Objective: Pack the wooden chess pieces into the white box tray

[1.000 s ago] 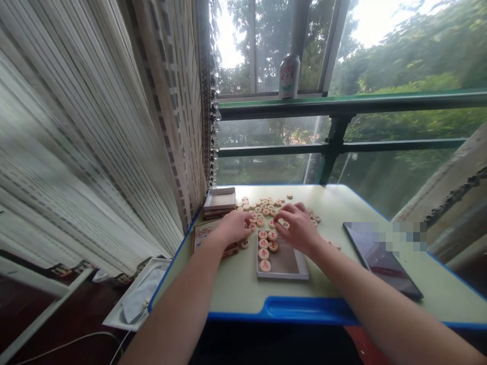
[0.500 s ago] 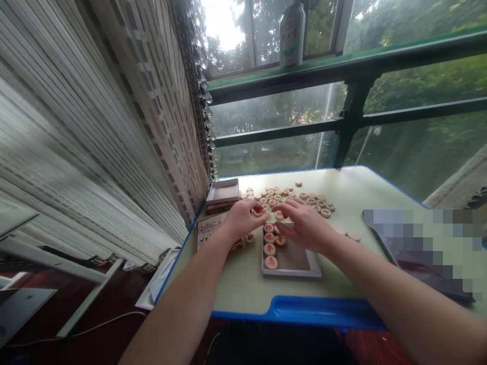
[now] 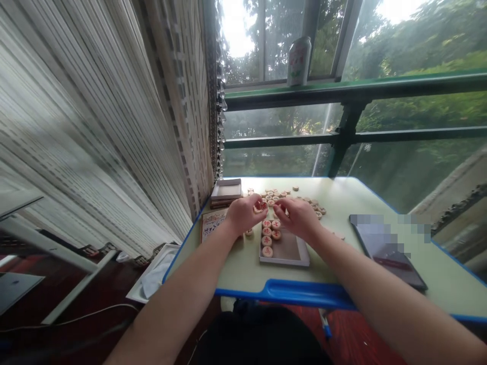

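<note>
Round wooden chess pieces (image 3: 271, 203) with red or dark characters lie in a loose cluster behind my hands. Between the fingers of my left hand (image 3: 247, 210) is a piece with a red character (image 3: 264, 205), tilted up. Just to its right, my right hand (image 3: 294, 215) has its thumb and fingertips drawn together; whatever lies between them is too small to make out. Below both hands sits a shallow open box (image 3: 287, 262), with several red-marked pieces (image 3: 267, 251) in two columns along its left side.
At the table's left are a small open box (image 3: 227, 189) on a stack and a printed box (image 3: 211, 223). A dark tablet-like device (image 3: 391, 253) lies to the right. A can (image 3: 299, 62) stands on the window ledge. A blue tray groove (image 3: 304, 293) edges the table.
My view has tilted up and shifted. My left hand now has a piece raised in its fingers. The fingers of my right hand, spread before, have drawn together beside it.
</note>
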Demonstrator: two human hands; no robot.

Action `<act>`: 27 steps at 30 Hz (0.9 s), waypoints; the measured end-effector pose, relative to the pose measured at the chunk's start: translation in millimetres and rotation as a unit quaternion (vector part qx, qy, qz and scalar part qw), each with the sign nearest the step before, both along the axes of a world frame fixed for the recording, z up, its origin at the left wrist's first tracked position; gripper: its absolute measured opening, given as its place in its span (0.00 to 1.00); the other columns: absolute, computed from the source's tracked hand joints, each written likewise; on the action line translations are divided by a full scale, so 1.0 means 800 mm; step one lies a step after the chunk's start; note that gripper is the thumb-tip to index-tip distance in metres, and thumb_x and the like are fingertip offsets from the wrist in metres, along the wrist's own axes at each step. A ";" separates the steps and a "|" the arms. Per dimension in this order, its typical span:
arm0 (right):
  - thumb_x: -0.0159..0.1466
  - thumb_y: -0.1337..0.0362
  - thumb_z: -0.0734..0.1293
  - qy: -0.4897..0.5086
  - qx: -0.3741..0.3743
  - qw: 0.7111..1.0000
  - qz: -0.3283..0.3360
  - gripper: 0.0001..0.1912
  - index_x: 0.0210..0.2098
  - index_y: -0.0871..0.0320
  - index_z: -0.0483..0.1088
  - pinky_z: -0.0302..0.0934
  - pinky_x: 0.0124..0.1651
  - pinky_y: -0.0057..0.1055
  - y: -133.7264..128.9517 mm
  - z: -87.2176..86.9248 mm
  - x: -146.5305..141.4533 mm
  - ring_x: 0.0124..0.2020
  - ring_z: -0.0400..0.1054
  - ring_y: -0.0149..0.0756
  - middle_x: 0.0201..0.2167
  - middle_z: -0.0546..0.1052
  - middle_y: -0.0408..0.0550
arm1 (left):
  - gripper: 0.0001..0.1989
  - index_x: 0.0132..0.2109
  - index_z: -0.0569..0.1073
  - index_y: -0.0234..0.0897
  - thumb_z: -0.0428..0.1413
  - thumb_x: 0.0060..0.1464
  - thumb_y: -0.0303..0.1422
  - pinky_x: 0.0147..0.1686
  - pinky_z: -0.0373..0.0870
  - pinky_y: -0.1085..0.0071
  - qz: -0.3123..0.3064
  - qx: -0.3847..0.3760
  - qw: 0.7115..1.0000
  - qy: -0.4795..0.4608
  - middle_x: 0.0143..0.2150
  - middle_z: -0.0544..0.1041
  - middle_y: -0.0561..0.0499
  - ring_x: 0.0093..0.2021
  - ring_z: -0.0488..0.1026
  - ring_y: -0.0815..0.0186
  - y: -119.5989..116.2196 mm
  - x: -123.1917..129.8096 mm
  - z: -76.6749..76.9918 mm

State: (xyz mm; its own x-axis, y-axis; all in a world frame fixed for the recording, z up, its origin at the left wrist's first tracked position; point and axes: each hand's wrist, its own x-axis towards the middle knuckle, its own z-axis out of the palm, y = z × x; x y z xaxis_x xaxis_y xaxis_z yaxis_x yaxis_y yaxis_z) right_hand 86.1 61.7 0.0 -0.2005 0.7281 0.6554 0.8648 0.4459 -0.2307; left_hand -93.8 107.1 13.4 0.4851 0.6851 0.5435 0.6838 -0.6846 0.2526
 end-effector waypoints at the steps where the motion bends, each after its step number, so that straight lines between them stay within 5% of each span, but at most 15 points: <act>1: 0.64 0.60 0.57 0.003 0.019 1.000 0.003 0.12 0.34 0.57 0.71 0.57 0.34 0.31 -0.001 0.002 -0.001 0.31 0.69 0.37 0.30 0.77 0.48 | 0.10 0.35 0.71 0.37 0.56 0.48 0.39 0.30 0.64 0.73 0.012 0.009 1.000 0.011 0.27 0.75 0.54 0.26 0.70 0.69 -0.002 -0.001 0.002; 13: 0.63 0.61 0.59 0.030 0.109 0.993 0.041 0.10 0.37 0.57 0.69 0.59 0.42 0.35 -0.008 0.004 0.007 0.39 0.68 0.41 0.35 0.76 0.51 | 0.11 0.32 0.70 0.37 0.53 0.52 0.41 0.33 0.65 0.72 -0.026 0.100 0.994 0.045 0.27 0.75 0.52 0.29 0.73 0.68 -0.013 0.009 0.010; 21: 0.61 0.61 0.61 0.158 -0.021 0.981 0.112 0.08 0.37 0.57 0.69 0.62 0.33 0.29 -0.011 0.002 -0.008 0.29 0.69 0.33 0.30 0.76 0.47 | 0.13 0.32 0.70 0.35 0.51 0.54 0.41 0.34 0.65 0.66 -0.064 0.252 0.961 0.093 0.26 0.75 0.49 0.28 0.72 0.65 -0.018 0.012 0.011; 27: 0.60 0.61 0.61 0.196 -0.058 0.979 0.007 0.08 0.35 0.56 0.71 0.60 0.31 0.30 0.002 0.001 0.014 0.26 0.68 0.34 0.26 0.75 0.45 | 0.11 0.29 0.71 0.35 0.52 0.52 0.38 0.31 0.63 0.70 -0.060 0.184 0.977 0.093 0.24 0.74 0.51 0.26 0.70 0.67 -0.010 0.014 0.000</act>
